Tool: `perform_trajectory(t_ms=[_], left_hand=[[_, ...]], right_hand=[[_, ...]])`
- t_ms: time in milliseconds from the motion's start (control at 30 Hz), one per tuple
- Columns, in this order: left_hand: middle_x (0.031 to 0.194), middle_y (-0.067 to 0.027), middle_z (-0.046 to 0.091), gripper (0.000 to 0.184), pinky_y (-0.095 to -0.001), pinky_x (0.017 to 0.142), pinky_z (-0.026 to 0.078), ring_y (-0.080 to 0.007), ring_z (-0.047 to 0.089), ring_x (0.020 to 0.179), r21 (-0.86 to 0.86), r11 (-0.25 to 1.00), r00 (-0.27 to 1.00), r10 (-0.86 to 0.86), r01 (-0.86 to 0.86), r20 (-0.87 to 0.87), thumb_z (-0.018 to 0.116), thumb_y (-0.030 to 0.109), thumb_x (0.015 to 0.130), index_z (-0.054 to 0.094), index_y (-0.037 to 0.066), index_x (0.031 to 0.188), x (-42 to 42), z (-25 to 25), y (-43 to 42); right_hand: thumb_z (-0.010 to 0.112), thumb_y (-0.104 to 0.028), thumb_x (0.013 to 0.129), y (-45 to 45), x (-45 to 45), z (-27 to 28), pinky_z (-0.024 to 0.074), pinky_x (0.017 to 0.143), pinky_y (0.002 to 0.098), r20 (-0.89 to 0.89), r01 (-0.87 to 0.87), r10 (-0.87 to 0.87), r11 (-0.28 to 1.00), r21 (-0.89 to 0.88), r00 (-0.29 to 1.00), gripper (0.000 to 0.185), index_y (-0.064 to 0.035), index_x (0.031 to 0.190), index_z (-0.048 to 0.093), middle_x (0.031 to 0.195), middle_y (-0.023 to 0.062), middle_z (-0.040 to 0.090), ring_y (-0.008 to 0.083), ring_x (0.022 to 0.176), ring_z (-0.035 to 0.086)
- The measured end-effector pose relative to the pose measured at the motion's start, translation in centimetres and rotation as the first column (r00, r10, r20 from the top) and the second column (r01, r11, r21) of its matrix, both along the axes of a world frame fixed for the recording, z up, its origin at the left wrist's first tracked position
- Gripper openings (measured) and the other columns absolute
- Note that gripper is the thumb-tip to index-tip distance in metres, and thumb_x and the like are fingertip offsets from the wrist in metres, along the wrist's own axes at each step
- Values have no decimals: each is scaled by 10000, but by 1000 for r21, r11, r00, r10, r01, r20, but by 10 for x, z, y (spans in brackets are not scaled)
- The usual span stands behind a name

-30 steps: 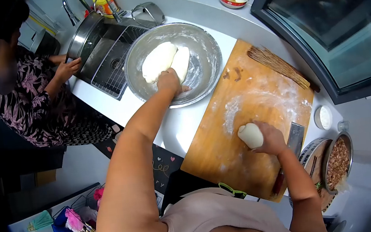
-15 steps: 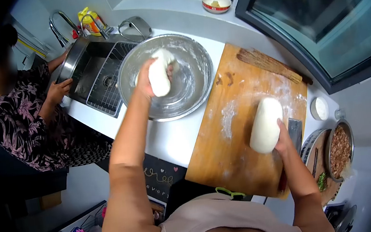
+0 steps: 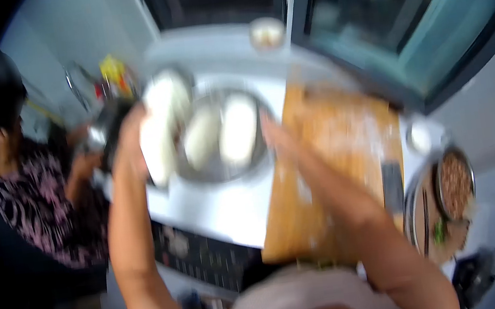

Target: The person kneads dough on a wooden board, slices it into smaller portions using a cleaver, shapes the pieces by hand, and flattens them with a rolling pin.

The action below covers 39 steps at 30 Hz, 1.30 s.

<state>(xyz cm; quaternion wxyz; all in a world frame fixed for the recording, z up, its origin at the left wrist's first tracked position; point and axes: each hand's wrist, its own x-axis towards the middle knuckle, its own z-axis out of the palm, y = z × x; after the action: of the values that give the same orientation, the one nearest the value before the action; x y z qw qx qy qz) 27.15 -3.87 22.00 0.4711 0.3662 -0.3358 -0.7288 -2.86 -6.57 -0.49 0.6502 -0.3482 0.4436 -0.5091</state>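
Note:
My left hand (image 3: 130, 145) grips a long piece of white dough (image 3: 159, 142), held up over the left side of the metal bowl (image 3: 223, 175); motion smears both. Inside the bowl, at its right side, lies a smooth white dough loaf (image 3: 239, 129). A duller pale shape (image 3: 202, 138) shows to its left; I cannot tell whether it is more dough or a reflection. My right hand (image 3: 276, 133) is at the bowl's right rim, close beside the loaf. Blur hides how its fingers are set.
Right of the bowl is a floury wooden board (image 3: 340, 183) with a cleaver (image 3: 393, 186) on it. Farther right stand a white cup (image 3: 419, 138) and a bowl of minced filling (image 3: 456, 184). Another person (image 3: 49, 203) works at the sink on the left.
My right hand has carried the dough loaf left from the board into the bowl. My left hand has lifted its dough up and left, out of the bowl. The view has shifted.

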Motion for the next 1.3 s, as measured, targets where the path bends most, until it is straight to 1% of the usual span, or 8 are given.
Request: perform_trajectory(t_ms=[67,267,467,567,733,833,933,1300], left_hand=[[1048,-200,679,548,-435,734,606,-313,712,851,18,991,969,126,-133,214,667,258,836,541,-56,1267,-10,-39,34],[1089,-188,644,627,-382,764,574,-259,673,905,152,846,782,-530,510,328,701,253,840,462,-27,1348,-83,-43,48],[1198,-112,611,594,-329,948,454,-183,569,1081,82,254,119,-683,964,721,712,223,799,503,33,1321,-180,-145,102],[1110,-149,650,559,-409,867,512,-337,639,1019,51,168,19,-392,985,920,749,199,730,564,100,1248,-211,-181,119],[1151,-170,597,686,-447,923,466,-360,567,1103,-171,105,157,130,980,979,810,285,675,554,101,1283,-239,-229,133],[1421,-255,423,918,-522,1134,281,-438,369,1349,-247,137,198,294,959,935,784,461,717,417,26,1436,-244,-246,156],[1521,-271,330,1026,-521,1196,153,-394,254,1455,-270,215,189,335,938,923,714,573,754,309,-8,1497,-251,-273,168],[1600,-255,175,878,-560,1190,109,-454,126,1480,-483,377,128,669,790,732,424,705,902,220,176,1572,-380,-325,-39]], right_hand=[[517,-439,1005,57,-12,-5,464,1026,390,-271,-51,29,996,-72,962,557,9,1336,541,1358,161,568,236,1212,574],[405,-674,951,154,-34,74,393,1110,468,605,-280,-14,877,389,796,837,12,1431,397,1411,226,491,317,1284,513],[514,-551,962,220,-95,-39,411,1058,517,865,-34,51,999,-39,498,576,-57,1258,530,1278,150,591,336,1195,549],[617,-345,959,270,-114,-45,444,1022,469,633,293,-538,840,456,557,331,-61,1122,574,1163,117,628,304,1090,593],[634,-134,922,311,-158,-51,435,1009,487,77,674,-686,726,138,723,302,-54,1207,573,1163,139,617,297,1116,577],[650,-185,897,321,-170,-46,359,1065,554,-844,444,-516,797,-410,147,411,-40,1269,552,1272,175,575,323,1220,520],[667,-321,873,298,-141,-27,281,1100,603,-967,-137,-248,962,-237,-62,541,-30,1308,532,1373,209,510,361,1302,454],[619,-435,893,73,-243,-94,277,1145,509,-869,-80,-386,921,-381,-309,584,-99,1364,541,1420,191,482,379,1369,385]])
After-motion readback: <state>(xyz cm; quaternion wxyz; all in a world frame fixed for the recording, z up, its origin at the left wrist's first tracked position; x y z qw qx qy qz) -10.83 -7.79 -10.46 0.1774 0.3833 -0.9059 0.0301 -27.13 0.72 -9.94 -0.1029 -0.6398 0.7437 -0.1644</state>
